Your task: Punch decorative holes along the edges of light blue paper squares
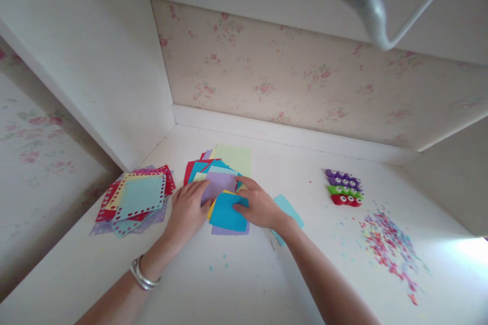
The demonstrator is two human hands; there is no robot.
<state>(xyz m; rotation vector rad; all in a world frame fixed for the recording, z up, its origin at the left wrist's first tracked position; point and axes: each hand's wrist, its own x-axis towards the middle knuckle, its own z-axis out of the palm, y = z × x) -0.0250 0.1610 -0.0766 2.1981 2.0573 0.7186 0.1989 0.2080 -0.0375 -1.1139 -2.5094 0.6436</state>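
Observation:
My left hand [190,208] is closed at the left edge of a purple paper sheet [218,183], its thumb close to a yellow sheet's edge. My right hand [257,203] grips a blue paper sheet [229,213], thumb on top and fingers curled behind. Yellow paper peeks out along the blue sheet's upper left side, and another purple sheet [229,231] shows below it. Behind both hands lies a loose pile of coloured sheets, with a pale green sheet [234,157] at the back. The hands hide parts of the papers.
To the left sits a stack of sheets with punched borders [141,195]. Light blue paper [288,210] lies under my right forearm. Purple, green and red craft punches [345,188] stand at right, near scattered paper confetti [389,244]. A wallpapered back wall [267,71] and a white side panel [107,51] enclose the tabletop.

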